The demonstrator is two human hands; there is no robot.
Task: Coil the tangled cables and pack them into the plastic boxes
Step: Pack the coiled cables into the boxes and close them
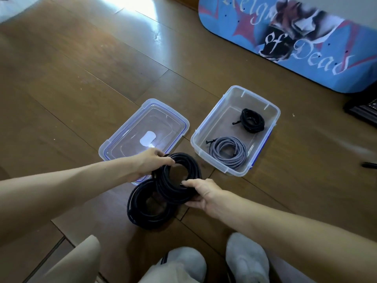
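A thick black cable coil is held above the wooden floor between both hands. My left hand grips its upper left edge, and my right hand holds its lower right edge. A second black coil lies on the floor just below it, partly overlapped. The open clear plastic box to the right holds a small black coil at the far end and a grey coil at the near end.
The clear lid with blue seal lies left of the box, partly under my left hand. A blue skateboard deck leans at the back right. My feet in white socks are at the bottom. A dark object lies at the right edge.
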